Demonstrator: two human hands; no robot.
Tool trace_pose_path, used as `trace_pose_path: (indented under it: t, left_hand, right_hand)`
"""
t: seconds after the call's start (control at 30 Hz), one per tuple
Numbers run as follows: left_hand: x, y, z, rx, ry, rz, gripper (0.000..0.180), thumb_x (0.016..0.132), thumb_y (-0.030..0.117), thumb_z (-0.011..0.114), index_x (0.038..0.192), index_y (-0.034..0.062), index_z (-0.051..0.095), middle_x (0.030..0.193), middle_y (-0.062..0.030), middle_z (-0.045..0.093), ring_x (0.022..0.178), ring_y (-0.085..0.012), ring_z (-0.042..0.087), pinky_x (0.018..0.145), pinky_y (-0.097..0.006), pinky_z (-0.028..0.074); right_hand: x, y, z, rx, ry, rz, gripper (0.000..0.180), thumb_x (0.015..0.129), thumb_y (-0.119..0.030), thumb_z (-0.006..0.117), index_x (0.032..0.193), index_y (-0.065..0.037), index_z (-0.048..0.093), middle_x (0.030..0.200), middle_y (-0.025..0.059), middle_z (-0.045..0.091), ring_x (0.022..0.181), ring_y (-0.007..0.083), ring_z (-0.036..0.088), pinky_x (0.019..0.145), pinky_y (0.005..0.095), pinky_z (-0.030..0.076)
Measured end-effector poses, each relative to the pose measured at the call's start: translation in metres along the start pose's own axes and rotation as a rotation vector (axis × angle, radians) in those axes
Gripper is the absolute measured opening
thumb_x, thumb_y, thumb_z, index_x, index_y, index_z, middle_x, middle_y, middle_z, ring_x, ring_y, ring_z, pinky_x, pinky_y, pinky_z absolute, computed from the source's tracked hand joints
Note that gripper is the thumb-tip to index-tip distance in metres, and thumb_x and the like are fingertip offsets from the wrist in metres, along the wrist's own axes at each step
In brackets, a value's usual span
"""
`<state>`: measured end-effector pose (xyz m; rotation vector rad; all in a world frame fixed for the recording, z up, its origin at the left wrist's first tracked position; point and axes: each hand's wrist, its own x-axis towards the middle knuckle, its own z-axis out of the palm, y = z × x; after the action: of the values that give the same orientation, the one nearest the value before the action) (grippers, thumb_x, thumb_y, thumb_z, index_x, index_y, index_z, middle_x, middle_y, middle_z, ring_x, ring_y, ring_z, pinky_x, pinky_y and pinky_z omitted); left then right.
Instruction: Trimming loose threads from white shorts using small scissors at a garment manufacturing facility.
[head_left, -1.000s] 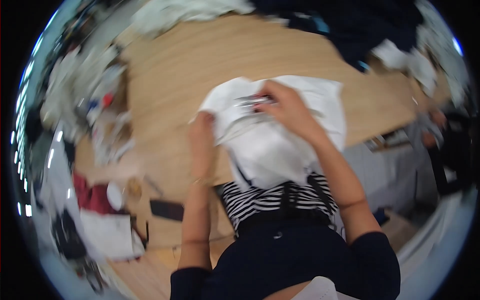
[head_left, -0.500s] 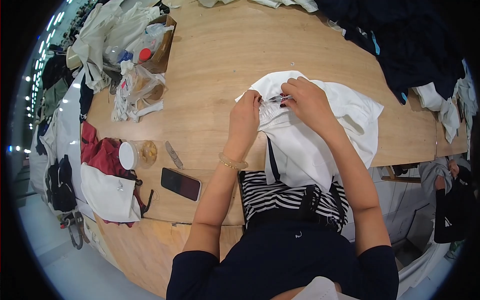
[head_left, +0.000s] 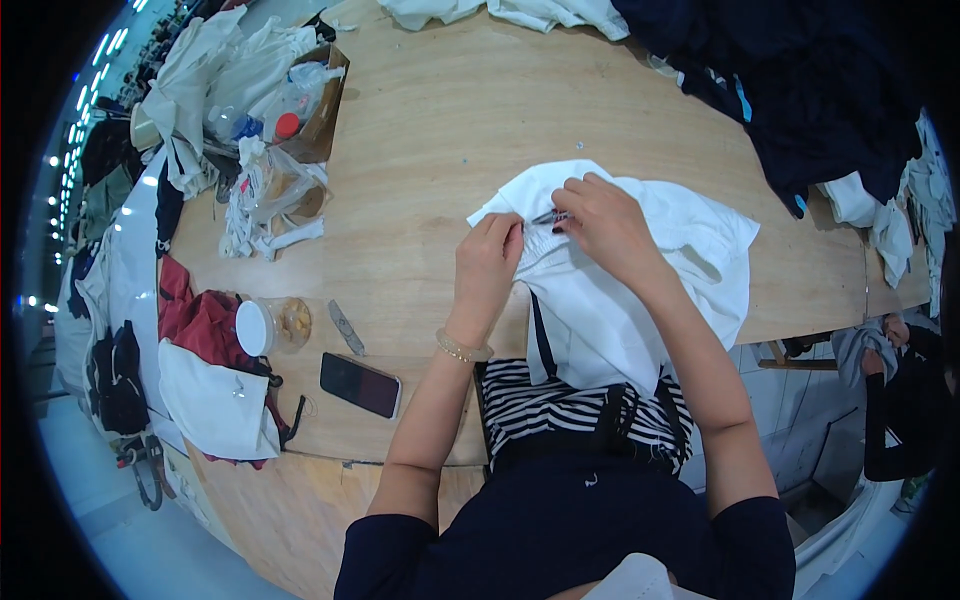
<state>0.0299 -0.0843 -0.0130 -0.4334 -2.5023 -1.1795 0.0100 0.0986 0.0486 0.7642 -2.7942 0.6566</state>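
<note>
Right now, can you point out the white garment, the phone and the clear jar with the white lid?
white garment [head_left: 610,320], head view, on the bare cloth below the hands.
phone [head_left: 361,385], head view, middle of its dark screen.
clear jar [head_left: 254,328], head view, on its white lid.

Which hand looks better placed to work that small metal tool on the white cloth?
Probably the right hand: its fingertips already pinch the tool, while the left hand only grips the cloth.

Left hand [head_left: 487,262] pinches the gathered edge of a white garment [head_left: 640,270] on the wooden table [head_left: 430,140]; right hand [head_left: 606,222] grips the same edge just beside it, with a small dark tool [head_left: 548,217] showing between the two sets of fingertips. Well off to the left of the left fingers lie a black phone [head_left: 360,384], a small knife [head_left: 346,327] and a lidded clear jar [head_left: 270,324].
</note>
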Motion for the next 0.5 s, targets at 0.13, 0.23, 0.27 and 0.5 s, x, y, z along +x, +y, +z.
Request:
trace_pose_path:
  t: [0.13,0.23,0.27,0.5]
  left_hand:
    - [-0.0013,0.0017,-0.0004,0.002,-0.009,-0.020,0.009,0.083,0.001,0.063,0.092,0.0002,0.062,0.082,-0.0126,0.064,0.068,-0.0245,0.065,0.060,-0.032,0.052]
    - [-0.0009,0.0048,-0.0002,-0.005,-0.009,-0.026,0.009,0.083,0.001,0.063,0.092,0.0000,0.062,0.082,-0.0127,0.064,0.068,-0.0245,0.065,0.060,-0.031,0.052]
    - [-0.0017,0.0048,-0.0012,-0.004,-0.017,-0.026,0.009,0.083,0.002,0.063,0.092,0.0000,0.062,0.083,-0.0129,0.065,0.068,-0.0246,0.066,0.061,-0.031,0.052]
    - [-0.0016,0.0067,-0.0076,-0.037,-0.006,-0.078,0.007,0.086,0.001,0.060,0.093,-0.0007,0.061,0.084,-0.0129,0.065,0.072,-0.0226,0.066,0.061,-0.031,0.053]
  right_hand:
    - [-0.0006,-0.0028,0.0043,0.001,-0.001,-0.017,0.014,0.071,-0.008,0.068,0.082,-0.007,0.059,0.083,0.0050,0.059,0.084,0.0246,0.057,0.072,0.0361,0.048]
    - [-0.0012,-0.0029,0.0064,0.012,0.025,-0.039,0.016,0.070,-0.007,0.067,0.082,-0.007,0.057,0.083,0.0052,0.057,0.082,0.0248,0.055,0.071,0.0361,0.048]
    - [-0.0009,-0.0050,0.0070,0.008,0.020,-0.041,0.016,0.070,-0.007,0.067,0.082,-0.007,0.057,0.082,0.0054,0.056,0.083,0.0246,0.055,0.071,0.0357,0.048]
    - [0.0009,-0.0067,0.0043,-0.001,0.020,-0.024,0.011,0.076,-0.010,0.066,0.083,-0.006,0.059,0.083,0.0069,0.060,0.084,0.0242,0.058,0.070,0.0345,0.048]
